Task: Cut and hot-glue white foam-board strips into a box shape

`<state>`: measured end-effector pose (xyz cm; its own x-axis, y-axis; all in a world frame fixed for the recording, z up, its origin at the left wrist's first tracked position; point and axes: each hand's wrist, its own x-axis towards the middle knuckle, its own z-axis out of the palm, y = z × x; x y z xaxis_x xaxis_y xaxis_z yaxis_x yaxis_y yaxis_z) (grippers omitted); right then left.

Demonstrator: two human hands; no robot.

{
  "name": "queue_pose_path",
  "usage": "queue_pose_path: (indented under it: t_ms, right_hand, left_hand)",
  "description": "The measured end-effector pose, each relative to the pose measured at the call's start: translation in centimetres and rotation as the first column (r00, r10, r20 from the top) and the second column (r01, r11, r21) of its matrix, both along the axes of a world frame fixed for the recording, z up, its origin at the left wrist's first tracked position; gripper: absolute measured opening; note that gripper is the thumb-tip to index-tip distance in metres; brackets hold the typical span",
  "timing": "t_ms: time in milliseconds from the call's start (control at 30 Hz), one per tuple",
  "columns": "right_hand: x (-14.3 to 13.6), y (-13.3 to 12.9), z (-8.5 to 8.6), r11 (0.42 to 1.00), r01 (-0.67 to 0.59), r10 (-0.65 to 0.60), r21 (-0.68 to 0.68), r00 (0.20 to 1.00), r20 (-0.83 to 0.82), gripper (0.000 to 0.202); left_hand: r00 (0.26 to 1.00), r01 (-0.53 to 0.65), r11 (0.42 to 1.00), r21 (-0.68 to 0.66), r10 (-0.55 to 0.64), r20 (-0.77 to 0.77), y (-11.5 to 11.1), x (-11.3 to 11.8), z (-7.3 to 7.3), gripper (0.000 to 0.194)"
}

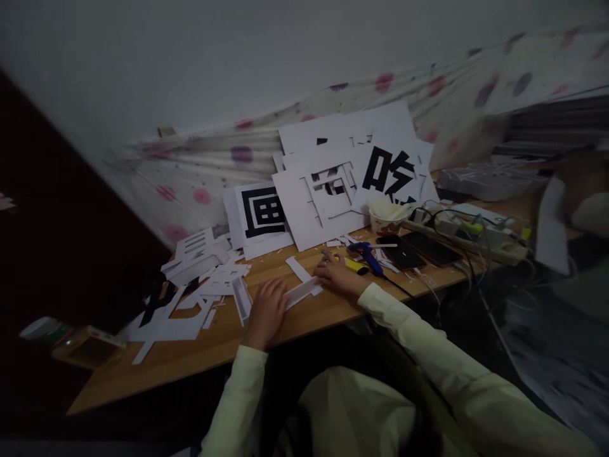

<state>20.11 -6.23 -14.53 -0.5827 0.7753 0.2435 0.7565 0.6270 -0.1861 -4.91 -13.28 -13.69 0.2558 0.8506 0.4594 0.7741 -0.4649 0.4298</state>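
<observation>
A narrow white foam-board strip [301, 292] lies on the wooden table between my two hands. My left hand [266, 312] grips its left end, fingers together and bent. My right hand [337, 275] is closed at its right end, the fingertips partly hidden. Just behind the right hand is a yellow-handled cutter [356, 266], partly covered by that hand. A blue glue gun [367, 256] with a white glue stick lies to its right. Another white strip [297, 269] lies behind the held one, and a folded white piece [242, 298] stands left of my left hand.
Cut sheets and scraps [190, 311] pile up at left, near a jar [42, 330]. Sheets with black characters [264, 212] lean on the wall. A paper cup [387, 219], phones [402, 252] and a power strip [504, 251] with cables sit right. Another person's hand [583, 174] is far right.
</observation>
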Motion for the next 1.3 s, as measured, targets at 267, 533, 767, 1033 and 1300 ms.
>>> queue_pose_path:
  t_ms: [267, 533, 767, 1033, 1300]
  right_hand:
    - [0.3, 1.1, -0.9, 0.998, -0.058, 0.058, 0.012, 0.998, -0.007, 0.019]
    - [0.5, 2.3, -1.9, 0.996, -0.092, 0.092, 0.002, 0.995, -0.03, 0.025]
    - [0.3, 2.6, -2.0, 0.996, -0.084, 0.085, 0.019, 0.996, -0.033, 0.024]
    - [0.0, 2.3, -1.4, 0.997, -0.079, 0.079, 0.002, 0.997, -0.014, 0.018]
    - [1.8, -0.5, 0.1, 0.981, 0.17, -0.164, 0.09, 0.984, -0.063, 0.024]
  left_hand:
    - [0.999, 0.024, 0.99, -0.137, -0.018, 0.046, 0.9, -3.7, 3.5, 0.031]
    - [0.999, 0.005, 0.976, -0.216, 0.002, 0.032, 1.7, -5.6, 2.7, 0.033]
    - [1.0, 0.0, 0.976, -0.219, 0.005, 0.024, 1.7, -5.7, 1.4, 0.029]
    - [1.0, 0.016, 0.979, -0.205, -0.016, 0.002, 2.5, -5.0, -0.3, 0.012]
    - [0.998, 0.055, 0.973, -0.222, -0.05, 0.029, 2.6, -5.3, -1.5, 0.01]
